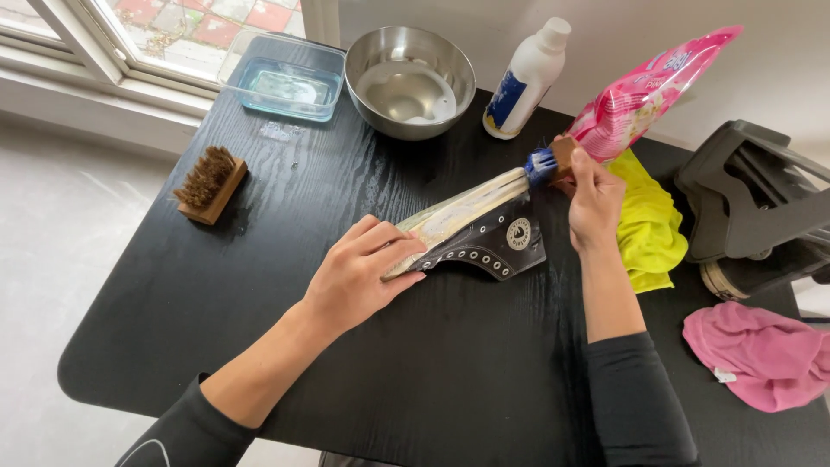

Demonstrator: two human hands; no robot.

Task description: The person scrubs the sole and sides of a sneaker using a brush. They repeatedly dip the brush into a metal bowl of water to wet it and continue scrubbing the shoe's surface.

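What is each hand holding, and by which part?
The left hand grips the black high-top shoe at its toe end. The right hand holds a small blue-bristled brush by its wooden back.

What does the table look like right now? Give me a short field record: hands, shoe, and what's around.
left hand: grips the toe end of the black high-top shoe, pressing it on its side on the black table
right hand: holds a small brush with blue bristles against the heel end of the pale sole
far edge: steel bowl, clear plastic tub, white bottle, pink pouch
left side: wooden scrub brush
right side: yellow cloth, pink cloth
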